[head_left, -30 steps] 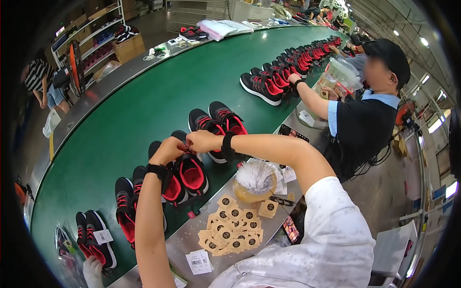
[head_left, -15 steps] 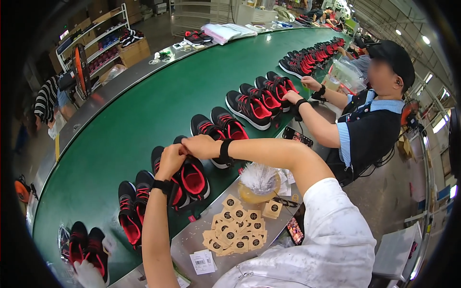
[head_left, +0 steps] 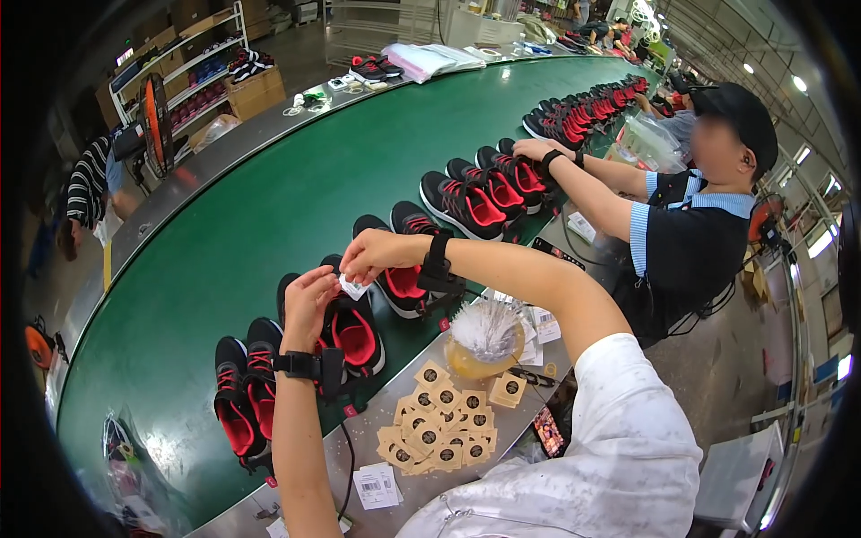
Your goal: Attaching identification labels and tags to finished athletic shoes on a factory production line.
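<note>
Above a pair of black sneakers with red lining and laces [head_left: 354,336], my two hands come together at a small white tag [head_left: 352,288]. My right hand [head_left: 384,252] pinches its upper edge. The fingertips of my left hand [head_left: 308,300] are bent against its left side. The sneakers stand on a green conveyor belt [head_left: 206,260], and my left hand and wrist partly cover them. More matching sneakers [head_left: 242,381] stand to the left, and another pair [head_left: 404,260] is just right, beyond my right wrist.
On the metal side table [head_left: 359,430] lie a pile of tan square cards [head_left: 439,426], white labels [head_left: 377,487], and a tub holding white strings [head_left: 484,336]. A phone [head_left: 549,430] lies by my sleeve. A co-worker [head_left: 691,206] at the right handles sneakers. Wires hang from my wrist straps.
My hands have drawn slightly apart, and the white tag now shows between them. The pair at lower left is gone, with a plastic-wrapped item visible there. The co-worker's hands have come together on the sneakers.
</note>
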A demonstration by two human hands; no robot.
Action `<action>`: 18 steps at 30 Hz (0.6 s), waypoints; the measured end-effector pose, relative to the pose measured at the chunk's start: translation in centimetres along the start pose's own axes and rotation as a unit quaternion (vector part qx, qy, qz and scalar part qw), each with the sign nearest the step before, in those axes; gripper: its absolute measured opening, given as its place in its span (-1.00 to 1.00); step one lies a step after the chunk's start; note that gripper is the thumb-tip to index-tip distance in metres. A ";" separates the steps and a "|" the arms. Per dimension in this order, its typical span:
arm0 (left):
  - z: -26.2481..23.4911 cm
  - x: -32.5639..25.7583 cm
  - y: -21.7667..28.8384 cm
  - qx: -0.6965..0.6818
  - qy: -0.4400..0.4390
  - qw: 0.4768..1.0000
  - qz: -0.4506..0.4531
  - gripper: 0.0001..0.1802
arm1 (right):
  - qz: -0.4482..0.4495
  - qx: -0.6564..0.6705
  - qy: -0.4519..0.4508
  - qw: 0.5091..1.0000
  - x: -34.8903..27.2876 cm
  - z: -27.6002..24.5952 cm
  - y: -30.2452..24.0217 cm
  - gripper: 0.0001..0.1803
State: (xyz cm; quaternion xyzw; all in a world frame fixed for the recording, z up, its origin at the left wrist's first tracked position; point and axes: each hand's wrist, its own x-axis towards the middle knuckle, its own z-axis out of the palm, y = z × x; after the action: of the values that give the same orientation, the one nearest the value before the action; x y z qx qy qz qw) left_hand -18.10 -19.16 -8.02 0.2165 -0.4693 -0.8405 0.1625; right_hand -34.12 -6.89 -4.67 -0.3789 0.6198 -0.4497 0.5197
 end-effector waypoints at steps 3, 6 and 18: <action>-0.7 -0.1 -1.0 -0.002 0.023 0.999 0.026 -0.78 | 0.008 -0.048 -0.006 0.999 0.3 0.2 -0.2 -0.78; 0.0 -0.5 -1.4 0.046 0.031 0.998 0.037 -0.76 | 0.021 -0.116 0.010 0.993 0.5 0.2 -0.5 -0.78; -1.4 -0.8 -0.7 0.049 0.013 0.998 0.028 -0.42 | -0.047 -0.077 -0.027 0.996 1.9 2.3 -0.6 -0.79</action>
State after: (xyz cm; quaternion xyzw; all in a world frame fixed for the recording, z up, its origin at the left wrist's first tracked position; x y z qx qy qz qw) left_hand -16.72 -19.39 -9.11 0.2220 -0.5140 -0.8085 0.1812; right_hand -32.15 -9.21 -4.79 -0.4589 0.6195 -0.4142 0.4838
